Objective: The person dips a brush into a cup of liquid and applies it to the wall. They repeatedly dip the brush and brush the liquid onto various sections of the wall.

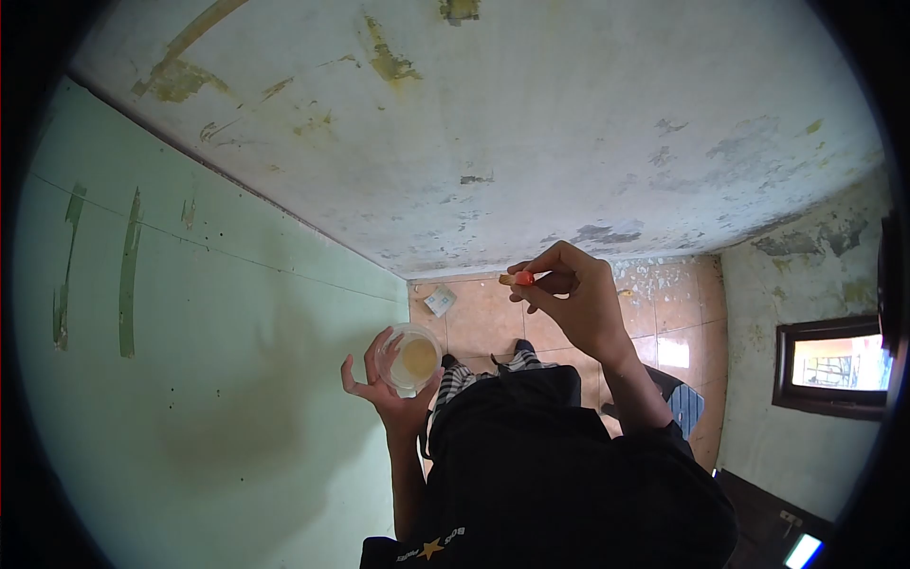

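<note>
A clear round plastic tub (409, 357) with pale yellowish contents at its bottom is held in my left hand (387, 386), fingers and thumb around its side. My right hand (578, 296), raised in front of the whitish wall, pinches a small brush (524, 279) with a red part between the fingertips; its light-coloured end points left. The rest of the brush is hidden by my fingers. The two hands are apart, the tub lower and to the left of the brush.
A green wall (237, 313) stands close on the left. Ahead is a whitish wall (531, 123) with peeling patches. A small packet (440, 301) lies on the tiled floor (483, 318). At the right are a dark object with a blue striped top (686, 410) and a framed opening (839, 365).
</note>
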Motion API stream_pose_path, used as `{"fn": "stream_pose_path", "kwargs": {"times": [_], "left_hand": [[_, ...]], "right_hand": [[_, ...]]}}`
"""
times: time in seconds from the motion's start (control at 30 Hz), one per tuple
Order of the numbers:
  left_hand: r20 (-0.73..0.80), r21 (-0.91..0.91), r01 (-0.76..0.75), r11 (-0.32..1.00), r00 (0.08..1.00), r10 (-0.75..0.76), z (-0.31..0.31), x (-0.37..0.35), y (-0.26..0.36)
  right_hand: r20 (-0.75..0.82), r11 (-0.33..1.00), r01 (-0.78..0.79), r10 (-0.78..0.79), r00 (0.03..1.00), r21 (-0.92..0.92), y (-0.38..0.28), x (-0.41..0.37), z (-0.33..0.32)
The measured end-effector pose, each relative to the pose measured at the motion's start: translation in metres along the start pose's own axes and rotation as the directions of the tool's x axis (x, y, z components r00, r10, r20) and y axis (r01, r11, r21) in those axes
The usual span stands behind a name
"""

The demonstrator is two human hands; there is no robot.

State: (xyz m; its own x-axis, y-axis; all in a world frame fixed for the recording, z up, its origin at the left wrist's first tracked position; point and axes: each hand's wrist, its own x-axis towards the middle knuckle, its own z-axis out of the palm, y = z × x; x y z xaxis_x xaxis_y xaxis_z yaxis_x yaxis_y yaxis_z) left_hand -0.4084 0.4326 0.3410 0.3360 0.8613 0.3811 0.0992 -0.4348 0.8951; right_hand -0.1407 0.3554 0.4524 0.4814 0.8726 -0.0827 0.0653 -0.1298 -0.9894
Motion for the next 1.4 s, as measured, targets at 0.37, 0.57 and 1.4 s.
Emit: {"fn": "stream_pose_path", "kwargs": {"times": [0.37, 0.57, 1.4], "left_hand": [[0.017, -0.091, 0.048, 0.995, 0.999, -0.047, -0.068, 0.008, -0.032], [0.039, -0.114, 0.032, 0.993, 0.999, -0.027, -0.101, 0.013, -0.051], [0.059, -0.054, 0.025, 0.998, 0.998, -0.022, -0.127, 0.019, -0.057]], "right_hand": [[0.016, 0.918, 0.214, -0.232, 0.973, 0.333, -0.048, -0.011, 0.070], [0.000, 0.768, 0.305, -0.369, 0.929, 0.562, -0.047, -0.006, 0.090], [0.199, 0.481, 0.866, -0.843, 0.499, -0.135, -0.059, -0.017, 0.120]]}}
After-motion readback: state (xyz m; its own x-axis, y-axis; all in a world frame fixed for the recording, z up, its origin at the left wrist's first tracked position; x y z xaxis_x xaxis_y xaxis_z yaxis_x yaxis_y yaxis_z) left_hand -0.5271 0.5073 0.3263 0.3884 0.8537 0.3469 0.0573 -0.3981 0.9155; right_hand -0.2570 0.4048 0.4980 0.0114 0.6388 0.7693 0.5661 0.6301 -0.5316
